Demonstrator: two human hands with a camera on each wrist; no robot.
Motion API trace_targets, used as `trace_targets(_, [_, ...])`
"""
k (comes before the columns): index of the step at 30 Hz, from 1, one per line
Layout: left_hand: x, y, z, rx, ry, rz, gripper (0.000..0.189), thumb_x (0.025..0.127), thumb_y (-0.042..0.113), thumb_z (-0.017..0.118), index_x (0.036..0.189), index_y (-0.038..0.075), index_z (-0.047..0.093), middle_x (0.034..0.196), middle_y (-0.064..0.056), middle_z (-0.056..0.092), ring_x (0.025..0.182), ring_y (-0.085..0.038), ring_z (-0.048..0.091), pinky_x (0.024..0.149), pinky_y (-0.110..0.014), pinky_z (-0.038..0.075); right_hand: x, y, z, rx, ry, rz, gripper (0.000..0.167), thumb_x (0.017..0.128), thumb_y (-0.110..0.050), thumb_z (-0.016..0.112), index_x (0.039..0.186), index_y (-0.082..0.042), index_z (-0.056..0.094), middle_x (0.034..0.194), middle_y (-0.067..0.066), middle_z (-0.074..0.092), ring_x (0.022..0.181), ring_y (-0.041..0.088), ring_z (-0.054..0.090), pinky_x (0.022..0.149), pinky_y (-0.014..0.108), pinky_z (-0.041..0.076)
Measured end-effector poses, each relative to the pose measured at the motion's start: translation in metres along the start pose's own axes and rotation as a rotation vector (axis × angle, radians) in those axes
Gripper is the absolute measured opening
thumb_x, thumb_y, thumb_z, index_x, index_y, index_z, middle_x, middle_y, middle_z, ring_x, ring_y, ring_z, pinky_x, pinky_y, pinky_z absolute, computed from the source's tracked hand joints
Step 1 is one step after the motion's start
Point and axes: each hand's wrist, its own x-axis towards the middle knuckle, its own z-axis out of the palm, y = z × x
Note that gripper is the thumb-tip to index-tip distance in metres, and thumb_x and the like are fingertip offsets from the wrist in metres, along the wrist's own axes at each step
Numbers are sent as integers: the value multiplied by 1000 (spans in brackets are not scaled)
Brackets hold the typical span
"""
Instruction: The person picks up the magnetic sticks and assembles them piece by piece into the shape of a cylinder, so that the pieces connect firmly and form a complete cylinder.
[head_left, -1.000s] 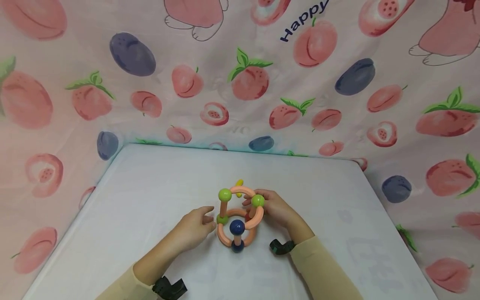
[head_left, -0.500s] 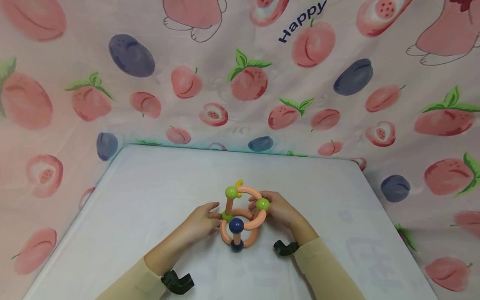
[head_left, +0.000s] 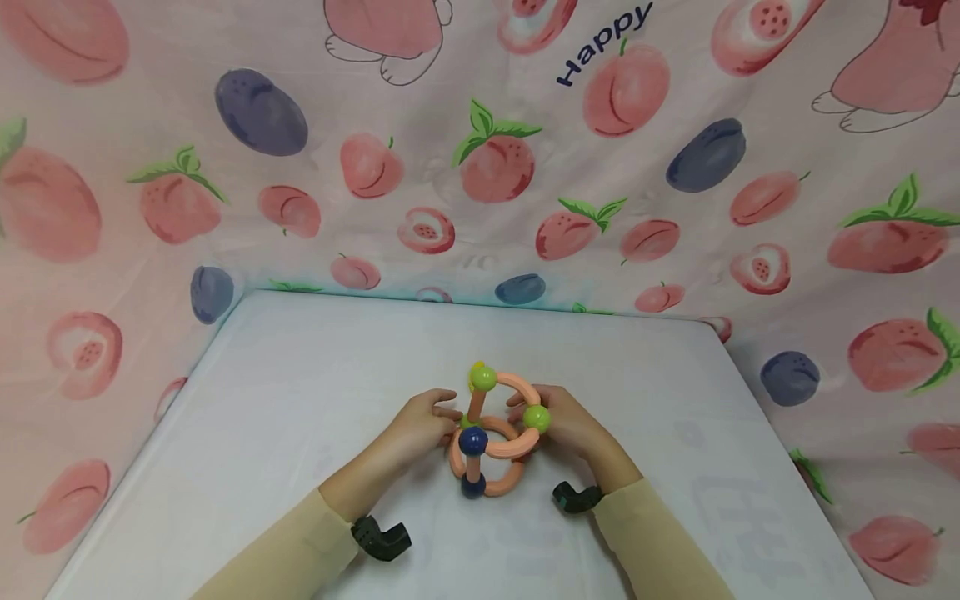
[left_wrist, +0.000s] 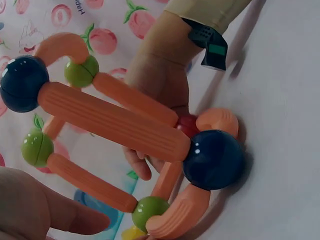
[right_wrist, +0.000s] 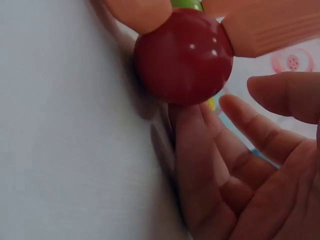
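A cage-like magnetic building toy of orange rods [head_left: 513, 448] and coloured balls stands on the white table. Its upright rods join an upper arc to a lower ring. Two blue balls [left_wrist: 215, 160] are at the near side, and green balls [head_left: 536, 417] sit at other corners. My left hand [head_left: 422, 421] is at the toy's left side, fingers loosely extended, fingertips right at the lower green ball [left_wrist: 150, 212]. On the other side my right hand [head_left: 566, 421] has relaxed fingers. In the right wrist view its little finger meets the underside of the red ball [right_wrist: 185, 57].
A small yellow piece [head_left: 477, 367] lies behind the toy, mostly hidden by the upper green ball. The white table [head_left: 337, 358] ends at a fruit-printed cloth [head_left: 442, 167] at the back and sides. Both wrists carry black camera mounts [head_left: 381, 537].
The toy has turned and shifted slightly right, its upper green balls moving rightward. My left hand has followed from the left, coming against the toy; my right hand has moved slightly right.
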Motion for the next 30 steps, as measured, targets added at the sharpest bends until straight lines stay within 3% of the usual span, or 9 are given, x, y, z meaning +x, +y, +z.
trace_targets(5, [14, -2, 5, -67, -16, -9, 55, 97, -3, 57, 152, -6, 50, 133, -25, 71, 103, -21, 74, 84, -30, 64, 0, -3, -2, -77, 53, -17, 26, 99, -20, 77, 122, -7, 77, 116, 10, 79, 106, 23, 70, 92, 39, 58])
trace_targets(9, [22, -2, 8, -111, -42, -13, 52, 98, -3, 57, 150, -5, 51, 131, -26, 70, 102, -22, 74, 86, -32, 64, 0, -2, -4, -100, 41, -72, 32, 96, -12, 76, 127, -6, 75, 118, 13, 78, 108, 25, 74, 95, 42, 60])
trace_targets(17, [31, 3, 14, -105, -112, 8, 43, 102, 3, 56, 144, -4, 57, 130, -23, 73, 111, -23, 74, 94, -38, 64, 4, 5, -6, -98, 24, -301, 34, 90, -12, 82, 123, -6, 76, 117, 13, 78, 115, 34, 68, 99, 44, 53])
trace_targets(20, [37, 5, 12, -78, -64, 21, 32, 103, 5, 58, 134, -3, 64, 123, -22, 74, 101, -21, 75, 88, -35, 65, 6, 5, -5, -74, -8, -354, 28, 90, -9, 81, 117, -5, 78, 116, 14, 79, 112, 33, 69, 96, 43, 56])
trace_targets(23, [47, 9, 7, -39, 29, 47, 23, 102, 6, 62, 123, -2, 70, 113, -20, 75, 90, -21, 73, 78, -31, 63, 6, 2, -2, -64, -69, -394, 15, 92, -6, 79, 107, -7, 80, 113, 14, 79, 111, 28, 71, 98, 49, 59])
trace_targets(27, [66, 13, 2, 128, 163, 101, 19, 100, 9, 65, 116, 4, 74, 104, -12, 75, 88, -19, 68, 73, -27, 56, 4, -5, 2, -82, -116, -464, 8, 94, 0, 77, 101, -3, 77, 106, 17, 78, 109, 27, 73, 98, 60, 59])
trace_targets(30, [80, 13, 4, 279, 229, 118, 19, 98, 14, 69, 114, 7, 75, 106, -9, 74, 92, -21, 67, 75, -29, 54, -2, -13, 3, -93, -116, -484, 10, 92, 5, 76, 101, 2, 76, 103, 20, 78, 106, 31, 73, 95, 60, 60])
